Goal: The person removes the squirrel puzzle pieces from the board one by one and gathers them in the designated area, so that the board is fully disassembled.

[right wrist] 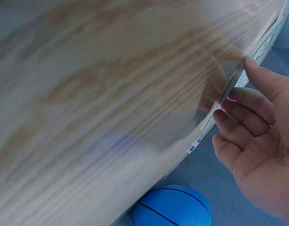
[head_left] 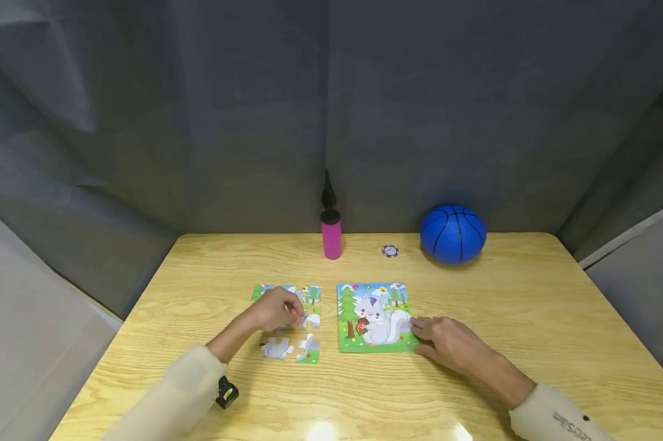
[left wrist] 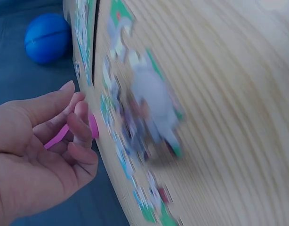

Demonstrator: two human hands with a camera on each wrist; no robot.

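Several loose jigsaw pieces (head_left: pixel 277 348) lie on the left of the table, partly joined at the top and with gaps lower down. Over them hovers my left hand (head_left: pixel 278 308), fingers loosely bent; the left wrist view shows no piece between thumb and fingers, and the pieces look blurred there. To their right lies a square picture board (head_left: pixel 375 318) with a grey squirrel holding an acorn. My right hand (head_left: pixel 447 344) rests at its right edge, with fingertips (right wrist: pixel 221 117) and thumb touching the edge. The left hand hides some pieces beneath it.
A pink hand pump (head_left: pixel 332 237) with a black nozzle stands at the table's back. Right of it are a blue and white poker chip (head_left: pixel 390 251) and a blue ball (head_left: pixel 453 234) with black lines. A dark curtain (head_left: pixel 254 122) hangs behind the wooden table (head_left: pixel 364 398).
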